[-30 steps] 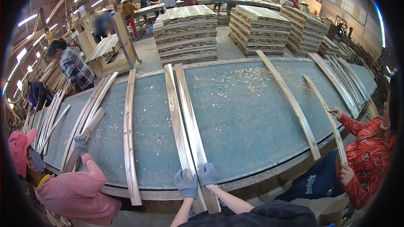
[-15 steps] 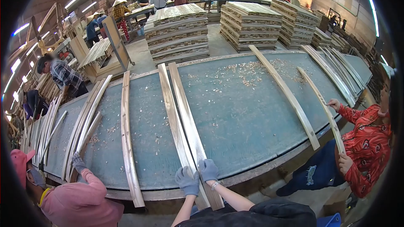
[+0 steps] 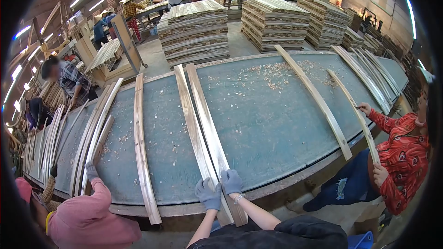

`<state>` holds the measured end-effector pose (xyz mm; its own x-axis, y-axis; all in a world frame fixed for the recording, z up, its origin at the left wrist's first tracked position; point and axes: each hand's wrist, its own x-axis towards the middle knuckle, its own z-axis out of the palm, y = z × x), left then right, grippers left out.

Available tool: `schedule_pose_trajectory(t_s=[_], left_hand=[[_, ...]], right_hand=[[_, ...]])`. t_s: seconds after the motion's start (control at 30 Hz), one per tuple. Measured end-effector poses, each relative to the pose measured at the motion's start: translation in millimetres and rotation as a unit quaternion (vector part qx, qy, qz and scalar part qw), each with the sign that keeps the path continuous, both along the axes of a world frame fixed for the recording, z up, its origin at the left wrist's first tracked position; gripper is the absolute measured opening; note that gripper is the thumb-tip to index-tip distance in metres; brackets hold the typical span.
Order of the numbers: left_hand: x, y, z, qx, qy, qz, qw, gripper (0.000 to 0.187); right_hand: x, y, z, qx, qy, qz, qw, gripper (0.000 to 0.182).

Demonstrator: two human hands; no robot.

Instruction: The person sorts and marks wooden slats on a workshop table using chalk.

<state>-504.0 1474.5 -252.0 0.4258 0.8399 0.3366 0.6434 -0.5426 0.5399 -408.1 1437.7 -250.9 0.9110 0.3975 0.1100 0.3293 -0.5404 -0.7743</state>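
Two long wood strips lie side by side across the green table, their near ends past its front edge. My left hand (image 3: 209,194), in a grey glove, is closed on the left strip (image 3: 192,122). My right hand (image 3: 231,182), gloved too, with a bracelet at the wrist, is closed on the outer edge of the right strip (image 3: 206,120). The strips are apart at the far end and nearly touch between my hands. Left of them lies a single strip (image 3: 140,147).
The table (image 3: 263,124) carries wood chips and more strips (image 3: 314,97). A person in pink (image 3: 92,216) is at the left, and one in red (image 3: 397,157) holds a strip at the right. Stacked wood (image 3: 194,32) stands behind. A blue bin (image 3: 361,241) is at lower right.
The view has shifted slightly. My hands stay on the two strips. The person in pink has moved a gloved hand a little, and another worker's dark-gloved hand now shows at the left.
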Motion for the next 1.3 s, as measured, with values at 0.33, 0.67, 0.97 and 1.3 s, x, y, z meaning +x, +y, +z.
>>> schedule_pose_trajectory(t_s=[0.33, 0.67, 0.97, 1.3], left_hand=[[-1.1, 1.3, 0.0, -0.012, -0.001, -0.014, 1.0, 0.051], [0.5, 0.9, 2.9, -0.023, -0.017, -0.008, 1.0, 0.048], [-1.4, -0.4, 7.2, -0.054, -0.012, 0.007, 0.998, 0.051], [-0.2, -1.1, 9.4, -0.036, 0.014, 0.015, 0.999, 0.048]], right_hand=[[0.0, 1.3, -2.9, -0.002, -0.016, -0.003, 1.0, 0.033], [-1.2, 1.7, 0.8, -0.025, 0.006, -0.005, 1.0, 0.033], [-3.0, 2.6, 8.1, -0.034, 0.031, -0.017, 0.999, 0.03], [-3.8, 1.4, 11.0, -0.017, 0.047, -0.017, 0.999, 0.031]])
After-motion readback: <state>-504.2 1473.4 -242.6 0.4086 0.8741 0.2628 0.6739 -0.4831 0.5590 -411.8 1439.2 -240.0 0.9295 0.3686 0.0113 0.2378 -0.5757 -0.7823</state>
